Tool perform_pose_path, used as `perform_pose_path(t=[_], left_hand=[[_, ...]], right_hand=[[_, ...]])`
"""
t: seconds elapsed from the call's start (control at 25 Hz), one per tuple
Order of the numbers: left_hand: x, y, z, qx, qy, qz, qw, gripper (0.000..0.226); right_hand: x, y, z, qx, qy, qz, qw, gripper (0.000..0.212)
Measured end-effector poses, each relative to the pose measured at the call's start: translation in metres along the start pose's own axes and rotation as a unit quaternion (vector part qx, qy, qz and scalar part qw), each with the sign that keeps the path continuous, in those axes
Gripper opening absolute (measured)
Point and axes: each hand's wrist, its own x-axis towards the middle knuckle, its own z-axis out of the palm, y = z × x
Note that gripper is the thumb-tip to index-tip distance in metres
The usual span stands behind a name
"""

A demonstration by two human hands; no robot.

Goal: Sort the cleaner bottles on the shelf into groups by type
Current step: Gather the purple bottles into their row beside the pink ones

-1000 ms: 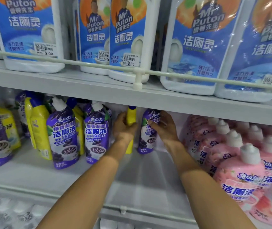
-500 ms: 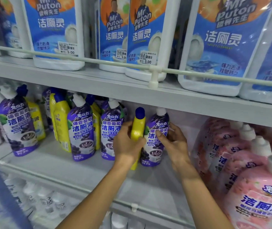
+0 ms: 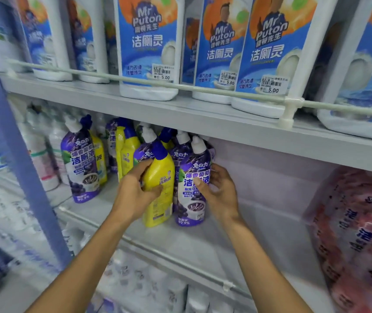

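While the left hand point(image 3: 133, 195) wraps fingers and thumb round the yellow blue-capped cleaner bottle point(image 3: 161, 188), the right hand point(image 3: 220, 195) clasps the purple white-capped cleaner bottle point(image 3: 191, 199). Both are upright and touching, out front on the middle shelf point(image 3: 203, 245), with mixed purple and yellow bottles point(image 3: 81, 163) crowded behind and to the left.

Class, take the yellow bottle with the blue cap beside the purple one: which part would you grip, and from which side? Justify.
Grip the yellow bottle around its wide body at mid-height, coming from the open front-left, as the left hand does. Its narrow, slanted neck probably gives less hold, and the purple bottle, held by the right hand, crowds its right side.
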Motion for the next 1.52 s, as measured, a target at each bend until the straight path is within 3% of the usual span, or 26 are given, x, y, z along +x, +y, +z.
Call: perform_pose_path(t=[0.36,0.6,0.76,0.92,1.0,1.12,1.32,1.4,1.52], left_hand=[[0.008,-0.021,-0.023,0.022,-0.001,0.025,0.999,0.069],[0.019,-0.031,-0.040,0.032,-0.054,0.031,0.998,0.071],[0.021,-0.040,-0.043,0.059,-0.040,0.049,0.996,0.071],[0.029,-0.038,-0.051,-0.103,0.033,0.009,0.994,0.045],[0.043,-0.041,-0.058,-0.120,0.071,0.005,0.990,0.035],[0.063,-0.047,-0.058,-0.154,0.027,-0.005,0.988,0.033],[0.082,-0.039,-0.051,-0.355,0.038,-0.130,0.925,0.040],[0.088,-0.039,-0.052,-0.365,0.031,-0.119,0.923,0.040],[0.090,-0.043,-0.053,-0.236,-0.011,-0.059,0.970,0.045]], right_hand=[[-0.009,0.001,0.041,-0.011,0.030,0.026,0.999,0.061],[-0.021,-0.003,0.051,-0.012,0.080,0.037,0.996,0.060],[-0.028,-0.003,0.057,-0.004,0.110,0.041,0.993,0.057],[-0.032,-0.006,0.062,0.003,0.130,0.047,0.990,0.057],[-0.035,-0.010,0.065,0.008,0.138,0.050,0.989,0.057],[-0.042,-0.015,0.070,0.009,0.151,0.048,0.987,0.056],[-0.049,-0.020,0.066,0.006,0.175,0.047,0.983,0.042],[-0.051,-0.020,0.065,-0.001,0.186,0.046,0.981,0.038],[-0.051,-0.023,0.072,-0.010,0.200,0.034,0.979,0.040]])
